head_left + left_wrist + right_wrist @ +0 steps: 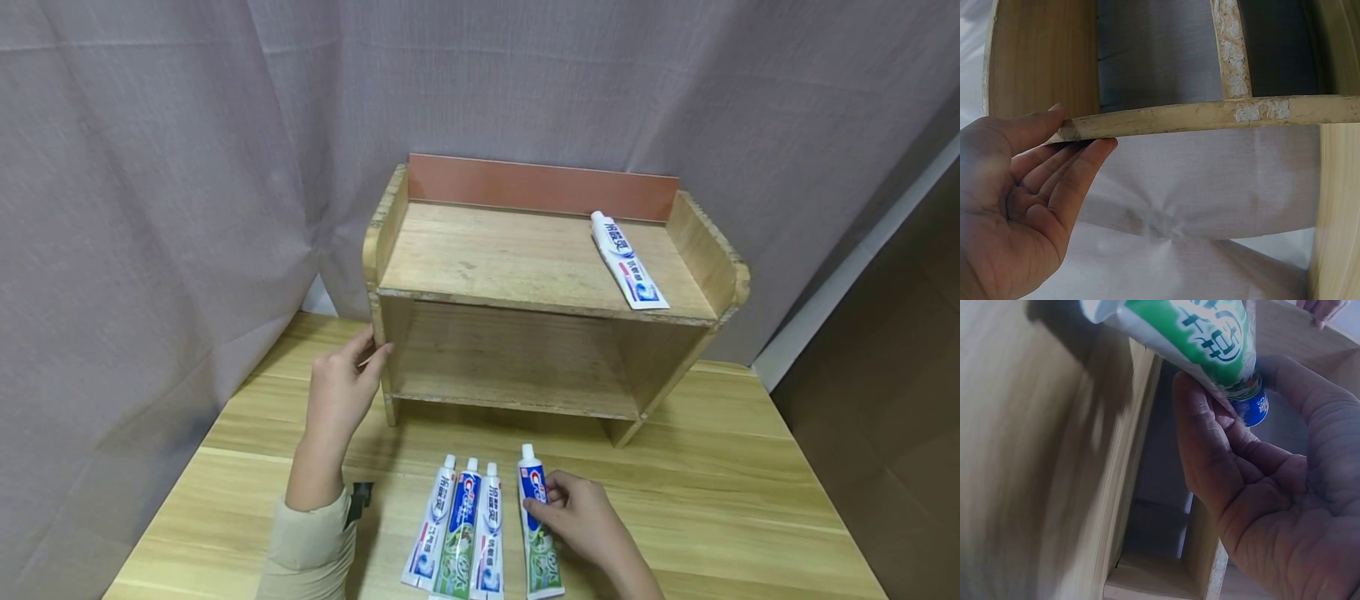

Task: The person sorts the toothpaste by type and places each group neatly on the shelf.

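My left hand (341, 387) pinches the front edge of the left side panel of a two-tier wooden shelf (487, 258). In the left wrist view, the thumb lies on one face of that panel (1166, 119) and the fingers on the other. My right hand (585, 512) grips a blue-and-green toothpaste tube (542, 554) by its side, cap toward the shelf. The right wrist view shows this tube's green end (1210, 331) between thumb and fingers. To its left, three toothpaste tubes lie side by side: a white one (427, 537), a blue-and-green one (459, 533), another white one (489, 533).
One white toothpaste tube (628, 265) lies on the shelf's top board at the right, cap toward the reddish back strip (540, 187). The shelf stands on a wood-grain table (720, 483), with a grey curtain (187, 167) behind. A dark brown surface (892, 350) rises at the right.
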Motion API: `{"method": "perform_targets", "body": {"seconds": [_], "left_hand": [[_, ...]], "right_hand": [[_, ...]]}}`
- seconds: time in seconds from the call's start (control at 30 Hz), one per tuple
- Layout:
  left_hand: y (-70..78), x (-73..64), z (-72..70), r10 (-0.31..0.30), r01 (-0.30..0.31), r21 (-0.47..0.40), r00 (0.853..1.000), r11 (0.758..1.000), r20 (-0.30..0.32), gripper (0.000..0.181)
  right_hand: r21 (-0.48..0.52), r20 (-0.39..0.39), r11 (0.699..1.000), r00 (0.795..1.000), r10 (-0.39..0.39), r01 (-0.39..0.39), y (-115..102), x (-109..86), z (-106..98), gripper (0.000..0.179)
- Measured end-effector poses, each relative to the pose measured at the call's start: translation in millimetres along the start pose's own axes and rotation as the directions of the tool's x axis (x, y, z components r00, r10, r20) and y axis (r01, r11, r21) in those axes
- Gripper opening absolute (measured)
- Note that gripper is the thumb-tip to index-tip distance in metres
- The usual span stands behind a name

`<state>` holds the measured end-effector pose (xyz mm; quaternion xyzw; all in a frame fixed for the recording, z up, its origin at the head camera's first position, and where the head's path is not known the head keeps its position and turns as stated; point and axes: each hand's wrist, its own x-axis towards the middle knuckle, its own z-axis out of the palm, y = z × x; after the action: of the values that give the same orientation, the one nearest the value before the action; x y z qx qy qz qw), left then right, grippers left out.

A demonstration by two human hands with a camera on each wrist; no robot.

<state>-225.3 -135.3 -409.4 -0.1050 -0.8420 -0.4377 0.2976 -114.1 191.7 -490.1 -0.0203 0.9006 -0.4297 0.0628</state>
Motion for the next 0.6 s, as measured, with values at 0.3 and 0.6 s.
{"method": "perform_targets", "body": {"seconds": [0.3,0.6], "left_hand": [[-1.1,-1.0,0.5,-0.002,0.002,0.005,1.0,1.0,0.004,0.026],[0.1,-0.5,-0.4,0.005,-0.005,-0.002,1.0,1.0,0.003,0.026]], "right_hand": [[0.011,-0.003,1.0,1.0,0.0,0.0,-1.4,0.3,-3.1,0.032],[0.017,-0.006,1.0,1.0,0.005,-0.005,-1.7,1.5,-3.9,0.032]]}}
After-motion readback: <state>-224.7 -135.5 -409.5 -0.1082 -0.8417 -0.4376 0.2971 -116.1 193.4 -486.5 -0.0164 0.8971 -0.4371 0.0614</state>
